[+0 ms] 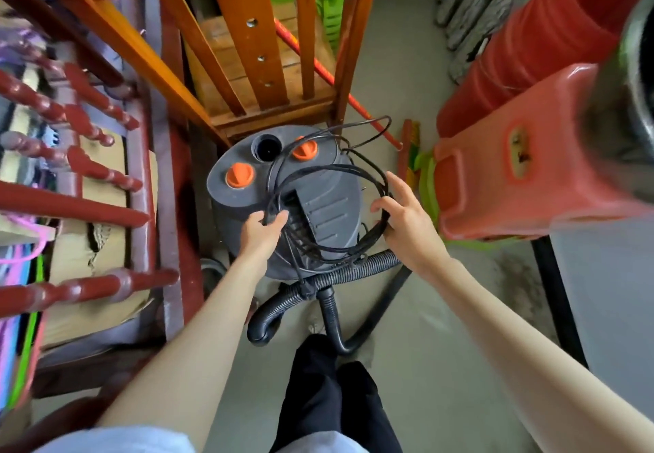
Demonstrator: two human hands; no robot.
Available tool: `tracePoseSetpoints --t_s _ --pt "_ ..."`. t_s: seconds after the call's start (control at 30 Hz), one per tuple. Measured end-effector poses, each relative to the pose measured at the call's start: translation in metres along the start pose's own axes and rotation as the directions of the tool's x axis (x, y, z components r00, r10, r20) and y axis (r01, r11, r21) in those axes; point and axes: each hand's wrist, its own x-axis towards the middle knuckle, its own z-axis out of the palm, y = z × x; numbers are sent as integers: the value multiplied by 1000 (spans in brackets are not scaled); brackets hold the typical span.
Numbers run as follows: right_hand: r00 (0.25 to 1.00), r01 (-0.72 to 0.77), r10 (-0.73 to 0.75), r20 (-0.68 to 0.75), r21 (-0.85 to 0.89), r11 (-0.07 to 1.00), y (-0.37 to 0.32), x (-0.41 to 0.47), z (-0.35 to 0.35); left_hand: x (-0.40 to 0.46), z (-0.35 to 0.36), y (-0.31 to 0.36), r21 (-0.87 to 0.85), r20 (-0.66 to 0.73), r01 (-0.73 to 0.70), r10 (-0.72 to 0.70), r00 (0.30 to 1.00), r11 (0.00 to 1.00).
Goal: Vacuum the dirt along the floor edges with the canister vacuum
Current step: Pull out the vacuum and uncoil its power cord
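A grey canister vacuum [318,205] with two orange knobs and a round hose port stands on the floor in front of me. A coiled black power cord [332,169] lies looped over its top. My left hand [262,236] pinches a bundle of cord strands at the coil's left side. On the right side my right hand [407,219] curls its fingers round the loops. A black ribbed hose [339,275] curves on the floor below the canister, joined to a smooth bent tube [329,314].
A wooden chair [254,63] stands just behind the vacuum. A dark red rail frame [88,205] with cardboard crowds the left. Stacked red plastic stools [523,155] stand at the right, and a red-handled broom [354,102] leans between. Dirt [520,282] marks the grey floor.
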Motion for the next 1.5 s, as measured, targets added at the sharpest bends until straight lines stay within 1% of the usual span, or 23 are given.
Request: tracePoseSetpoints --t_s 0.07,0.13,0.17,0.2,0.23,0.27,0.3,0.33,0.37,0.43,0.53,0.63,0.7,0.77,0.87,0.93,0.97,1.03,1.07,1.13,1.2,1.37,1.5 --pt "991 -132 128 43 116 984 -1 1 6 2 4 5 -17 -4 -4 4 1000 1000" --pt "955 -297 288 74 298 907 -4 1 9 4 5 9 -21 28 23 -22 999 1000" --pt "917 -387 385 102 456 802 -4 1 11 5 4 10 -20 35 38 -37 999 999" --pt "858 -470 488 161 631 617 -5 1 11 5 3 11 -17 32 48 -48 998 999" --pt "788 -515 561 254 772 374 -8 2 10 6 2 12 -22 23 56 -55 998 998" --pt "732 -499 598 328 855 143 -11 4 8 5 0 14 -44 23 65 -64 998 997" --pt "695 -452 626 354 892 -2 -12 6 7 3 -1 15 -91 48 77 -73 996 993" --pt "672 -411 649 356 909 -73 -12 8 5 0 -2 17 -151 93 94 -81 992 984" --pt "665 -386 659 352 917 -101 -13 9 3 -3 -1 20 -198 130 107 -82 988 974" --pt "687 -397 637 350 915 -73 -13 9 -1 -9 2 24 -202 165 112 -79 983 973" --pt "724 -448 586 364 894 -2 -11 6 -5 -12 10 25 -92 155 90 -75 985 992" --pt "746 -462 551 374 886 25 -12 5 -7 -10 22 21 67 66 50 -54 996 997" --pt "756 -467 527 389 884 17 -14 2 -6 -13 31 17 228 -45 -13 24 999 974" --pt "771 -453 497 398 891 -12 -15 -2 -5 -16 39 15 324 -117 -50 92 989 945" --pt "783 -441 473 405 897 -38 -16 -8 -5 -17 46 13 395 -156 -63 135 979 917" --pt "789 -425 471 394 904 -45 -17 -11 -7 -15 46 15 392 -161 -56 128 979 918" --pt "791 -411 479 380 911 -43 -17 -12 -10 -14 44 16 366 -147 -62 124 981 929" --pt "791 -384 515 331 923 -4 -16 -15 -17 -18 38 20 308 -62 -95 120 991 947" --pt "789 -377 534 305 926 29 -15 -18 -21 -23 35 22 255 8 -114 116 993 960" --pt "776 -378 574 260 921 94 -13 -24 -31 -35 29 32 74 171 -127 113 979 989" --pt "760 -375 613 216 916 142 -11 -29 -43 -50 27 51 -33 256 -179 181 949 983" --pt "737 -238 673 64 956 170 -14 -41 -79 -94 34 123 -65 351 -437 431 831 897" --pt "695 -175 717 -42 958 226 -16 -65 -105 -140 40 163 -61 427 -615 578 695 786"
